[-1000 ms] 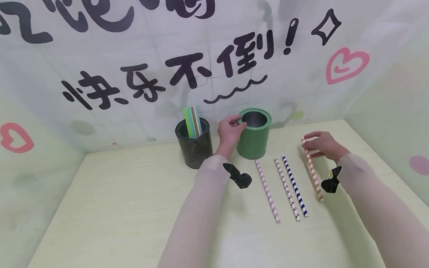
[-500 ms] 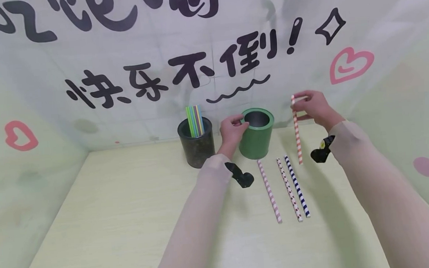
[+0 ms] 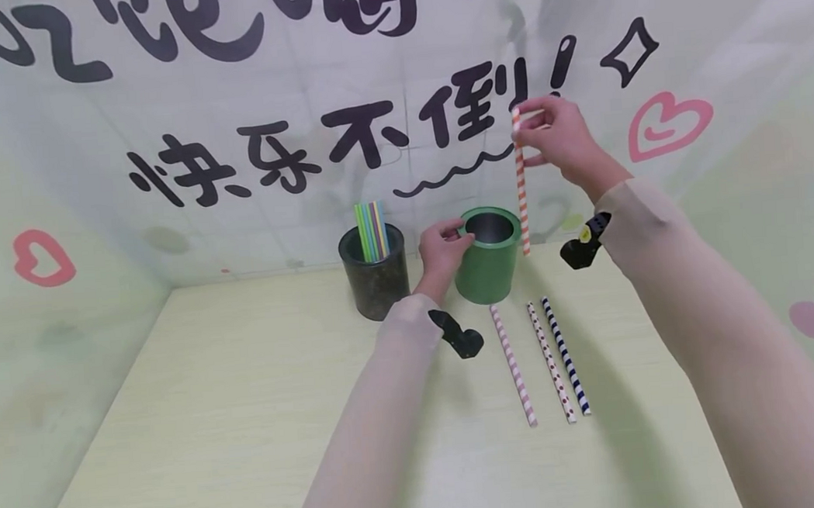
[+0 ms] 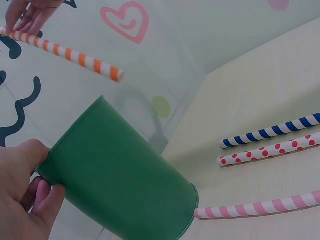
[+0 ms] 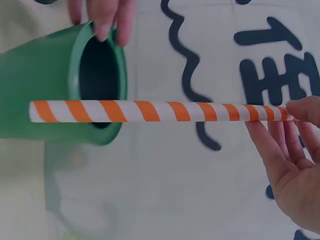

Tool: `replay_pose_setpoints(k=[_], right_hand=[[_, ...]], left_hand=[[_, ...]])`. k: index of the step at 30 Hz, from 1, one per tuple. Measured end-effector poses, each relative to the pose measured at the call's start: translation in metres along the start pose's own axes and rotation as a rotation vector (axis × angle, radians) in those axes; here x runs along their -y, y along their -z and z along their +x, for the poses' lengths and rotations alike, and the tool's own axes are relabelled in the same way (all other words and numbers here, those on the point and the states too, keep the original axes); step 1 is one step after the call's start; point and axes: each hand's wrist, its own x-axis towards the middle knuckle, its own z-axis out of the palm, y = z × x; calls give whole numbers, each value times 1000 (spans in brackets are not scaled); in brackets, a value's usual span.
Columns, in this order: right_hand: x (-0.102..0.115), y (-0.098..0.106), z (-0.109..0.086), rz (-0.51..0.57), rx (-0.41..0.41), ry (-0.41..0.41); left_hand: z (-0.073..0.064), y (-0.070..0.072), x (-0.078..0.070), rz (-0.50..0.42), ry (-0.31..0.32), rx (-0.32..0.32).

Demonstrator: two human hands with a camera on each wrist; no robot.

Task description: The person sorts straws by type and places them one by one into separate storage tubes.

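Note:
My right hand (image 3: 559, 137) pinches an orange-and-white striped paper straw (image 3: 523, 200) near its top end. The straw hangs nearly upright beside the right rim of a green cylindrical holder (image 3: 485, 276). In the right wrist view the straw's lower end (image 5: 50, 111) crosses in front of the holder's mouth; the left wrist view shows it apart from the holder. My left hand (image 3: 442, 253) grips the holder's rim at its left side, thumb and fingers on either side of the wall. The holder stands upright on the table, and its dark inside shows no straws.
Right of centre lie a pink-striped straw (image 3: 513, 365), a red-dotted straw (image 3: 552, 362) and a blue-striped straw (image 3: 565, 355) on the pale table (image 3: 214, 413). A black holder (image 3: 376, 287) with several thin coloured straws (image 3: 372, 231) stands left. A printed wall closes the back.
My right hand has lifted the orange-striped straw off the table, then moved it up and left to beside the green holder. The left hand has stayed on the rim.

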Motion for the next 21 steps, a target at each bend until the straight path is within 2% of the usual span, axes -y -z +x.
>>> replay_pose_setpoints(k=[4, 9, 15, 21], right_hand=[[13, -11, 3, 11, -30, 53], [14, -20, 6, 16, -50, 88], [0, -29, 8, -19, -47, 73], [-24, -38, 10, -13, 12, 64]], left_hand=[[-1, 1, -1, -5, -5, -3], [-2, 1, -2, -11, -2, -4], [-1, 1, -1, -19, -2, 1], [-1, 1, 0, -36, -23, -2]])
